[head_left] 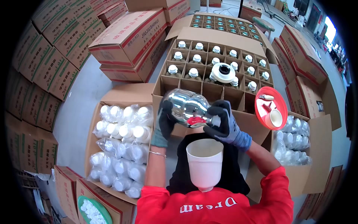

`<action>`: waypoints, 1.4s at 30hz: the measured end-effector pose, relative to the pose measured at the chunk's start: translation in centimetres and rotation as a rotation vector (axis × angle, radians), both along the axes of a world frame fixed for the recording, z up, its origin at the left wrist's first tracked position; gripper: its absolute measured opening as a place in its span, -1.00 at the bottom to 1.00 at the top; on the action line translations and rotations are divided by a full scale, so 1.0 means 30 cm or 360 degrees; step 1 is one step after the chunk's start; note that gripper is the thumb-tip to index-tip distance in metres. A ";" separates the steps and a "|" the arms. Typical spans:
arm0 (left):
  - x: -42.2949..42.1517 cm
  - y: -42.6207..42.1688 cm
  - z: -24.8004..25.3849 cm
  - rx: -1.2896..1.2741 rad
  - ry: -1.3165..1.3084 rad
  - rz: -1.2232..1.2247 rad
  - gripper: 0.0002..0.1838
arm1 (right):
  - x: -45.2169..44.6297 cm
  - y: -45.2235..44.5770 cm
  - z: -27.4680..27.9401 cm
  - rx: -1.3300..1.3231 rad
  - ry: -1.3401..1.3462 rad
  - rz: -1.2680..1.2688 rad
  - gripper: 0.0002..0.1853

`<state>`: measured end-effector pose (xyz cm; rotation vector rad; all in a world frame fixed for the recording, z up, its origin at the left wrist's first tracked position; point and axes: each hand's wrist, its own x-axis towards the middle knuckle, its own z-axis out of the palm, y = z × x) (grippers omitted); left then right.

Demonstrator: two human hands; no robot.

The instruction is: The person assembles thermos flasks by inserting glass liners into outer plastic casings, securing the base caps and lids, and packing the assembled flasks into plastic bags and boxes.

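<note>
A shiny silver glass flask liner [186, 106] with a red label lies sideways between my two gloved hands, above my lap. My left hand [164, 121], in a dark-palmed glove, is wrapped round its wide left end. The fingers of my right hand [225, 125] close round the narrower right end and partly hide it. Just below the liner, a white plastic flask shell [205, 164] stands between my legs with its wide mouth up. Beyond my hands is a divided carton [179, 84] holding several white-capped bottles [193, 73].
A white ring-shaped part [223, 72] lies on the bottles. On the carton's right corner sits a red bowl [281, 99] with a small cup [275, 118]. Bagged white parts [126, 130] fill a left box; a green basin [106, 212] holds small white pieces. Stacked cartons [130, 35] stand behind.
</note>
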<state>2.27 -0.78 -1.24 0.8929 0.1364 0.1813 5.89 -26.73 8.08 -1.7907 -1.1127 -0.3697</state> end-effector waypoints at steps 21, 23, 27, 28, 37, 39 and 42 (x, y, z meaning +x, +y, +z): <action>-0.750 -0.095 -0.114 0.1500 0.0352 -0.0350 -0.40 | -0.397 -0.142 -0.165 0.0007 0.0518 0.0440 0.25; -0.696 -0.098 -0.082 0.1460 0.0283 -0.0450 -0.42 | -0.335 -0.084 -0.107 0.0252 0.0933 0.0701 0.10; -0.582 -0.141 -0.030 0.1389 0.0144 -0.0618 -0.45 | -0.266 -0.062 -0.035 0.0267 0.1002 0.0986 -0.02; -0.560 -0.157 -0.029 0.1377 0.0125 -0.0643 -0.46 | -0.264 -0.057 -0.045 0.0325 0.0953 0.1007 -0.04; -0.480 -0.261 -0.087 0.1332 0.0126 -0.0640 -0.52 | -0.242 -0.075 0.100 0.0243 0.0671 0.0261 -0.15; -0.481 -0.258 -0.091 0.1303 0.0155 -0.0651 -0.53 | -0.241 -0.061 0.090 0.0385 0.0738 0.0230 -0.18; -0.484 -0.243 -0.102 0.1265 0.0196 -0.0663 -0.55 | -0.218 -0.062 0.045 0.0464 0.0620 0.0353 -0.19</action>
